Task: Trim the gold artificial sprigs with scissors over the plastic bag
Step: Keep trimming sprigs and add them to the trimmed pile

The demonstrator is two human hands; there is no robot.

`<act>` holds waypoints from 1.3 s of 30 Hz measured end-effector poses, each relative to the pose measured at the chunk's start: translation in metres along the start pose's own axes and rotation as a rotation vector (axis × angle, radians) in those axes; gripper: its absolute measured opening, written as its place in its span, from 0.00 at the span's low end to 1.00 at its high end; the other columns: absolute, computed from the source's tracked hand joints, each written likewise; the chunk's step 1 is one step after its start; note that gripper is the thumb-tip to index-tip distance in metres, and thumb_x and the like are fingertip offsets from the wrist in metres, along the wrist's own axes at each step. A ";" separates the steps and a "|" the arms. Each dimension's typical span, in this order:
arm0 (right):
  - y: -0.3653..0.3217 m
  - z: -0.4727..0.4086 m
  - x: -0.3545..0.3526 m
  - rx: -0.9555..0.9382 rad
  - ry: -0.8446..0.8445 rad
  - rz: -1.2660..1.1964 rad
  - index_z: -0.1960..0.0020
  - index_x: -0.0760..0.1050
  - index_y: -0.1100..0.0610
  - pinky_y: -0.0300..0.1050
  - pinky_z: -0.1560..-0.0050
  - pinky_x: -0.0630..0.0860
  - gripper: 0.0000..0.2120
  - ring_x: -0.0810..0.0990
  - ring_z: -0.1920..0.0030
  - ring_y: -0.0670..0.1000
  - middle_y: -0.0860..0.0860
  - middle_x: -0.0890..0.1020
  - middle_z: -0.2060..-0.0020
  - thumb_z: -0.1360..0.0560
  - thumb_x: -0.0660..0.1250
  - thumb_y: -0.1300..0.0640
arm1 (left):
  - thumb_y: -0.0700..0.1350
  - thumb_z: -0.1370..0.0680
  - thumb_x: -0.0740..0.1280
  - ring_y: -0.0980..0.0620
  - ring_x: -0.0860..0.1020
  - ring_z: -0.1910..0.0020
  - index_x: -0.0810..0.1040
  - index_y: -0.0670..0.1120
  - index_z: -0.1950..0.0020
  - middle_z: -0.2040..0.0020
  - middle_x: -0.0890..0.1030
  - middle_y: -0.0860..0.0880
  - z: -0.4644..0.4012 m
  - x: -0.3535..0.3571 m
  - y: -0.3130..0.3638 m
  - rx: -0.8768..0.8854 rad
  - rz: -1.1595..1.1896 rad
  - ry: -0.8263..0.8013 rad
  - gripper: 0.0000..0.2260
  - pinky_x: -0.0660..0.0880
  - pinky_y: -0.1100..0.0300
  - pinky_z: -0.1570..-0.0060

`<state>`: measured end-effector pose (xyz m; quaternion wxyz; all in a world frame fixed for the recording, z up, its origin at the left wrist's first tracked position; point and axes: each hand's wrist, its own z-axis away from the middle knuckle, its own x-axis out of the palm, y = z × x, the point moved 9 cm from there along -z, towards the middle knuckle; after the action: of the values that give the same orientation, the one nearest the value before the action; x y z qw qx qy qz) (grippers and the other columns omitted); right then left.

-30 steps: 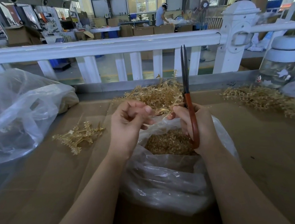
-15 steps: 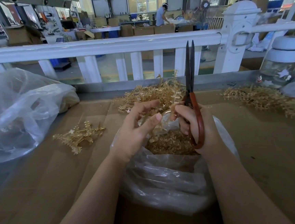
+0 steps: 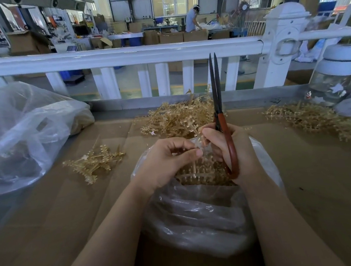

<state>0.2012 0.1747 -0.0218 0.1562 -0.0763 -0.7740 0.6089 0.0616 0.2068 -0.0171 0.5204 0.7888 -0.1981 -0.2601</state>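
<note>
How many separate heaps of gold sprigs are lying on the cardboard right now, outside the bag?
3: a small heap left of the hands, a big heap behind them, a heap at right. More may hide behind the hands.

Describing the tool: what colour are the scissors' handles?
Reddish-brown handles, dark blades, seen in the head view.

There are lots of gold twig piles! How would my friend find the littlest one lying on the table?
Start at the big crumpled clear plastic bag on the left side of the brown cardboard tabletop. Just right of it lies a small flat bunch of gold plastic sprigs. Unlike the tall heap by the white fence and the long heap at far right, it is thin, loose and nearest the left hand.
</note>
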 end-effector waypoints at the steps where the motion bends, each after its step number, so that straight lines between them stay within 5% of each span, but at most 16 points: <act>1: 0.000 0.000 -0.001 -0.004 0.009 -0.001 0.55 0.80 0.60 0.30 0.76 0.67 0.03 0.72 0.79 0.40 0.45 0.77 0.76 0.22 0.70 0.62 | 0.45 0.26 0.71 0.53 0.78 0.63 0.82 0.38 0.56 0.62 0.82 0.43 0.000 -0.001 0.001 0.006 0.035 0.014 0.10 0.75 0.60 0.59; 6: -0.004 0.001 0.001 -0.022 0.000 0.031 0.58 0.82 0.58 0.28 0.74 0.69 0.04 0.75 0.77 0.40 0.53 0.82 0.68 0.24 0.73 0.60 | 0.44 0.23 0.66 0.52 0.78 0.60 0.77 0.39 0.57 0.62 0.81 0.49 -0.004 -0.014 0.000 0.056 0.132 0.143 0.08 0.76 0.60 0.52; 10: 0.004 -0.001 0.004 0.024 0.015 0.177 0.59 0.83 0.55 0.28 0.75 0.69 0.05 0.76 0.77 0.39 0.46 0.81 0.74 0.25 0.75 0.62 | 0.41 0.21 0.65 0.54 0.77 0.63 0.77 0.43 0.58 0.64 0.81 0.51 -0.005 -0.014 -0.002 0.045 0.142 0.155 0.06 0.75 0.62 0.57; 19: 0.006 -0.004 -0.001 -0.014 0.081 0.297 0.57 0.84 0.49 0.33 0.61 0.77 0.03 0.84 0.62 0.42 0.44 0.86 0.63 0.28 0.77 0.56 | 0.46 0.24 0.69 0.55 0.73 0.68 0.76 0.44 0.60 0.69 0.76 0.51 -0.003 -0.011 -0.004 0.029 0.109 0.136 0.08 0.73 0.63 0.62; 22: 0.008 -0.004 0.000 0.006 0.075 0.281 0.56 0.85 0.51 0.32 0.64 0.75 0.03 0.83 0.65 0.41 0.45 0.86 0.66 0.28 0.78 0.55 | 0.47 0.25 0.70 0.53 0.73 0.68 0.76 0.45 0.61 0.69 0.76 0.50 -0.003 -0.012 -0.006 0.019 0.112 0.140 0.09 0.74 0.60 0.63; 24: 0.010 -0.003 0.003 0.029 0.055 0.272 0.57 0.84 0.52 0.37 0.63 0.78 0.03 0.84 0.66 0.44 0.47 0.86 0.66 0.27 0.78 0.56 | 0.48 0.26 0.71 0.52 0.73 0.68 0.76 0.45 0.62 0.69 0.76 0.48 -0.003 -0.011 -0.008 -0.005 0.136 0.144 0.09 0.74 0.56 0.63; 27: 0.010 -0.003 0.006 0.029 0.026 0.306 0.58 0.84 0.51 0.45 0.57 0.82 0.04 0.85 0.63 0.49 0.50 0.86 0.65 0.27 0.77 0.57 | 0.47 0.26 0.73 0.55 0.73 0.70 0.77 0.47 0.64 0.70 0.76 0.50 -0.003 -0.010 -0.006 0.008 0.141 0.132 0.10 0.72 0.64 0.66; 32: 0.012 -0.004 0.009 0.037 -0.020 0.326 0.59 0.83 0.52 0.29 0.73 0.69 0.05 0.75 0.76 0.39 0.44 0.80 0.75 0.25 0.75 0.60 | 0.45 0.28 0.73 0.56 0.73 0.71 0.78 0.51 0.66 0.70 0.77 0.51 -0.005 -0.011 -0.013 -0.044 0.116 0.143 0.09 0.71 0.65 0.68; 39: 0.017 -0.007 0.006 0.083 0.014 0.255 0.60 0.82 0.52 0.32 0.69 0.71 0.06 0.77 0.73 0.41 0.45 0.81 0.72 0.24 0.73 0.58 | 0.36 0.24 0.71 0.58 0.76 0.69 0.82 0.46 0.60 0.68 0.79 0.53 -0.004 -0.010 -0.007 -0.001 0.113 0.135 0.07 0.72 0.68 0.65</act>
<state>0.1968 0.1868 -0.0361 0.0860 -0.1720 -0.7310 0.6548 0.0566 0.2177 -0.0203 0.5470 0.7918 -0.2065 -0.1765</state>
